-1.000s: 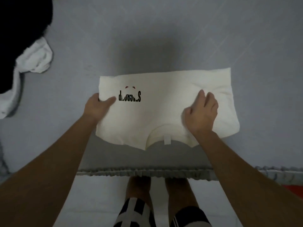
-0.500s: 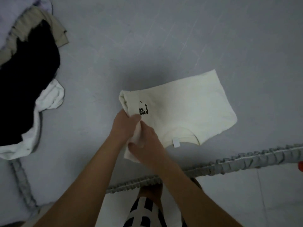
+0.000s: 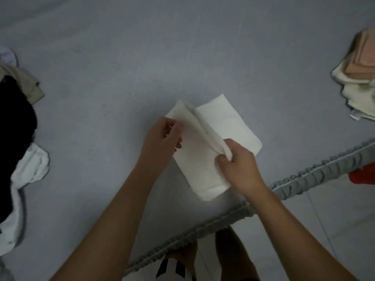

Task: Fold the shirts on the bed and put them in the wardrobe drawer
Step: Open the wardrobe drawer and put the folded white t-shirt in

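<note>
A bed [image 3: 121,57] covered by a grey sheet with a ruffled trim along its near edge carries everything. A cream shirt [image 3: 229,126], partly folded, lies near that edge. At the left edge sits a loose heap of clothes [image 3: 18,126], black, white and beige. At the far right rests a stack of folded clothes [image 3: 357,82], pink on top of cream.
</note>
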### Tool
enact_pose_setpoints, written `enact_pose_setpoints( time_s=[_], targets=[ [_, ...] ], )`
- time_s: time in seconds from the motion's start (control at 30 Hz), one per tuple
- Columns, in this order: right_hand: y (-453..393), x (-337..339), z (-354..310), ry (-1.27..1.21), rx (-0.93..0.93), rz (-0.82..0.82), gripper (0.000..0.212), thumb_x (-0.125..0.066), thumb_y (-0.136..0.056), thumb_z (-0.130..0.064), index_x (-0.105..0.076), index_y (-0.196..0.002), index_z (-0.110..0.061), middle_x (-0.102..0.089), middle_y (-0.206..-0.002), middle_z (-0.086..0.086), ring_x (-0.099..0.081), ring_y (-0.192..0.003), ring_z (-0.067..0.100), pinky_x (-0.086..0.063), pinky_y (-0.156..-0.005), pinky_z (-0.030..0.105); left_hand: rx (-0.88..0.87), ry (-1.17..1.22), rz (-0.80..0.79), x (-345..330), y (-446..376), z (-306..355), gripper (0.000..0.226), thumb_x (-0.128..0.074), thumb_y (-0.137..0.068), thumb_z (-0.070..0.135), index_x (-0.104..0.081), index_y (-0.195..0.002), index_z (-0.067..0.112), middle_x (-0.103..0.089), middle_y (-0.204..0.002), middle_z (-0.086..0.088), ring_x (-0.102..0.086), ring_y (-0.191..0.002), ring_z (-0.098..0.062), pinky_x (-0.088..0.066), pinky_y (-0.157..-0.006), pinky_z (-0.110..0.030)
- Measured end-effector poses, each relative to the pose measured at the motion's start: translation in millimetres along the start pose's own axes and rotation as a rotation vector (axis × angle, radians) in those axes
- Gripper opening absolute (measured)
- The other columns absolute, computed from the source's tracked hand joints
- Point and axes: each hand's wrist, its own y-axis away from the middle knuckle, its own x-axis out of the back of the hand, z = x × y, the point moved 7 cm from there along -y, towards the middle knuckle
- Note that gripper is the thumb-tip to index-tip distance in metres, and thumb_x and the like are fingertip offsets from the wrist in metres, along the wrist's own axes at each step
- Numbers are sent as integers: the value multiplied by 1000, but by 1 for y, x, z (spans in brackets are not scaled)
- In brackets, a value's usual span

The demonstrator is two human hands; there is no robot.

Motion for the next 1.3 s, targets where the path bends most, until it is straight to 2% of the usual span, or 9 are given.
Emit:
enact_pose_setpoints(
  time_s=[0.1, 0.2, 0.3, 0.5, 0.63, 0.73, 0.93, 1.1, 1.3],
  targets=[
    [-40, 56, 70, 168, -231, 167, 26, -58, -83, -11, -63, -107, -20, -69, -97, 5, -61, -86, 14, -39, -71, 22, 20, -168, -11, -32, -35, -17, 9, -62, -92, 28, -60, -93, 19, -63, -78, 3, -61, -67, -9, -47, -61, -25],
    [-58, 63, 133, 215, -530, 172, 50, -61, -85, -18, -53, -134, -15, -58, -130, 16, -55, -119, 36, -46, -98, 38, 256, -214, -4, -62, -55, -72, 45, -70, -87, 24, -51, -125, 9, -59, -116, -10, -61, -105, -28, -52, -89, -38],
    [-54, 52, 155, 160, -650, 216, 64, -62, -83, -29, -42, -144, -18, -42, -144, 15, -41, -132, 38, -38, -110, 47, 410, -111, 64, -77, -55, -110, 64, -78, -81, 28, -43, -129, 4, -57, -125, -16, -60, -112, -33, -53, -92, -54],
    [-34, 39, 171, -145, -595, 271, 55, -68, -84, -29, -48, -130, -7, -57, -120, 11, -57, -111, 33, -50, -93, 41, 517, 186, 14, -100, -37, -138, 43, -74, -86, 33, -63, -119, 6, -71, -113, -11, -70, -95, -26, -59, -82, -44],
    [-45, 65, 161, -135, -431, 340, 25, -59, -88, -7, -61, -113, -12, -58, -94, 0, -55, -89, 20, -32, -69, 15, 480, 221, 94, -102, -4, -148, 25, -63, -94, 31, -68, -112, 14, -73, -108, -6, -70, -99, -27, -56, -92, -47],
    [-58, 80, 139, 9, -187, 328, 18, -57, -91, -6, -65, -107, -9, -53, -89, 1, -47, -81, 18, -25, -64, 17, 544, 244, 121, -110, 20, -157, 19, -59, -97, 31, -66, -109, 17, -72, -106, -4, -69, -100, -26, -55, -94, -44],
    [-71, 67, 175, -173, -448, 70, 41, -67, -91, -25, -55, -125, -6, -56, -103, 3, -52, -89, 19, -38, -72, 25, 265, -429, 485, -80, 6, -104, 53, -72, -84, 28, -52, -129, 7, -55, -118, -13, -52, -115, -35, -40, -98, -39],
    [-65, 61, 191, -289, -439, 181, 41, -75, -85, -21, -57, -118, -4, -61, -104, 9, -57, -93, 26, -41, -74, 32, -50, -859, 189, -118, -81, -39, 56, -61, -88, 53, -49, -136, 26, -52, -133, -3, -47, -124, -27, -30, -102, -43],
    [-46, 48, 185, -401, -398, 154, 34, -70, -90, -20, -63, -122, -9, -65, -102, 2, -58, -81, 11, -44, -62, 22, 15, -840, -59, -126, -114, -36, 29, -52, -96, 49, -58, -96, 20, -59, -84, 4, -58, -89, -24, -38, -76, -31]
  ],
)
